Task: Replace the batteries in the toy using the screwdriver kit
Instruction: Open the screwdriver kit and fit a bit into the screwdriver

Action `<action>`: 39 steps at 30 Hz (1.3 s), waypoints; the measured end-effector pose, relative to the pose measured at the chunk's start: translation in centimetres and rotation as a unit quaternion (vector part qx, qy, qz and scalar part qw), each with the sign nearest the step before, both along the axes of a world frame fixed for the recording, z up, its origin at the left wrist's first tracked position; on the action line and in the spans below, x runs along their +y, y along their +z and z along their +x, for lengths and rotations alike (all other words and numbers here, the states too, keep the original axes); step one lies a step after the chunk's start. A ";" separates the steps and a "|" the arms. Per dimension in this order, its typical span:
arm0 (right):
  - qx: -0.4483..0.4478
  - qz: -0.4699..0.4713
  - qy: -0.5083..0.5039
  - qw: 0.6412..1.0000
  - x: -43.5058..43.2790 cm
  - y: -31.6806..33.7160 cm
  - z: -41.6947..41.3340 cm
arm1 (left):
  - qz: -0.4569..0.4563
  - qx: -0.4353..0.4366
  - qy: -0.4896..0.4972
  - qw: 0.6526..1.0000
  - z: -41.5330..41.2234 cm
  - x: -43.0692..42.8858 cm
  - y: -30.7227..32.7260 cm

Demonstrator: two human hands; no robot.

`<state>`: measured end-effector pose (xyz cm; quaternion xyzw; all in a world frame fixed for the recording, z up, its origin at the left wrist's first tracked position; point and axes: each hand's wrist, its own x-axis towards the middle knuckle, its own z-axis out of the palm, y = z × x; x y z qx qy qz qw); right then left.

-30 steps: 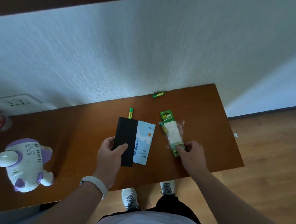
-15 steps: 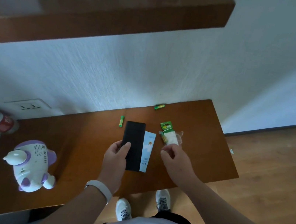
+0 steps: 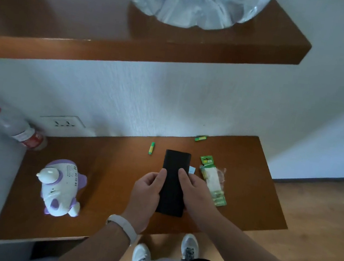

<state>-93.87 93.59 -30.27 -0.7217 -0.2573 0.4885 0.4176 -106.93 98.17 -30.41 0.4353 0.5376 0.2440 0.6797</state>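
A flat black screwdriver kit case (image 3: 173, 182) lies on the brown table (image 3: 115, 166). My left hand (image 3: 147, 192) grips its left edge, thumb on top. On the case's right edge rests my right hand (image 3: 195, 192), which covers most of a white-blue sleeve (image 3: 192, 169) under the case. The white and purple toy (image 3: 60, 187) lies on its side at the table's left. A torn green battery pack (image 3: 213, 182) sits right of the case. One loose green battery (image 3: 151, 148) lies behind the case, another (image 3: 201, 138) by the wall.
A plastic bottle with a red cap (image 3: 13, 127) lies at the table's back left near a wall socket (image 3: 61, 123). A wooden shelf (image 3: 135, 41) overhangs the table and carries a large clear water jug (image 3: 193, 0). Wooden floor lies to the right.
My right hand left the battery pack and moved onto the black case, which now covers most of the white-blue sleeve. The camera tilted up, so the shelf and jug came into view.
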 end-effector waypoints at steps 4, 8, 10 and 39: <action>-0.029 -0.006 0.029 0.999 0.3 -0.4 -1.2 | 0.017 0.028 -0.004 0.999 -1.5 0.2 0.3; -0.029 -0.019 0.068 0.997 0.8 -0.4 -2.4 | 0.026 0.034 -0.007 0.999 -3.1 0.6 0.6; -0.020 -0.017 0.082 0.996 0.9 -0.2 -3.0 | 0.027 0.041 -0.010 0.999 -3.8 0.8 0.8; 0.018 0.019 0.126 0.992 1.6 2.4 -6.7 | 0.026 -0.027 -0.050 0.998 -8.5 3.2 2.2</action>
